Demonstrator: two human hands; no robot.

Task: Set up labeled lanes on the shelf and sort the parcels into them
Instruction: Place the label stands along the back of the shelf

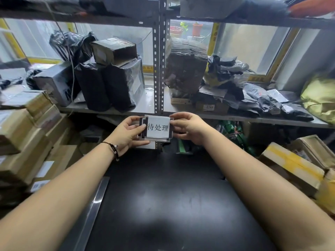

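Note:
A white label card (157, 128) printed with black Chinese characters sits in a clear holder with a dark strip on its left. My left hand (129, 132) pinches its left side, thumb on the front. At the card's right edge my right hand (188, 126) grips it with curled fingers. Both hold it just below the front edge of the metal shelf (116, 111), in front of the perforated upright post (159, 73). On the shelf stand black-wrapped parcels (110, 84) left of the post and a brown wrapped parcel (184, 67) right of it.
Loose black and grey mailer bags (257, 98) and a yellow bag (320, 96) lie on the shelf's right part. Cardboard boxes (27, 134) are stacked at the left, more boxes (293, 165) at the right. A black table top (163, 205) lies under my arms.

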